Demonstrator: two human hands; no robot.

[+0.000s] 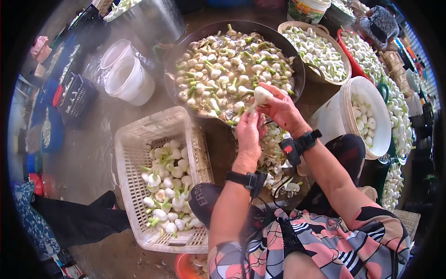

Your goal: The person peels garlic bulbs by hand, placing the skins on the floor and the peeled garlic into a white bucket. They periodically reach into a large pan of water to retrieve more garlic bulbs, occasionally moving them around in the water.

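A white garlic bulb with its stem (262, 96) is held between both hands over the near rim of a wide dark basin (300, 75). My right hand (280, 108) grips the round bulb; my left hand (251, 129) pinches its stem just below. Garlic bulbs with short green stems (223, 69) lie in cloudy water in the basin. Under my wrists is a heap of peeled garlic skins (277, 157). At the left stands a white plastic crate (122, 167) with clean white bulbs (172, 188) in its bottom.
Two white buckets (129, 80) stand on the wet floor at the upper left. To the right are a tilted white bucket (327, 104) with bulbs inside, a beige tub (343, 78) and a red basin (339, 35), both heaped with garlic. Other people's clothed legs (80, 219) stretch in at the lower left.
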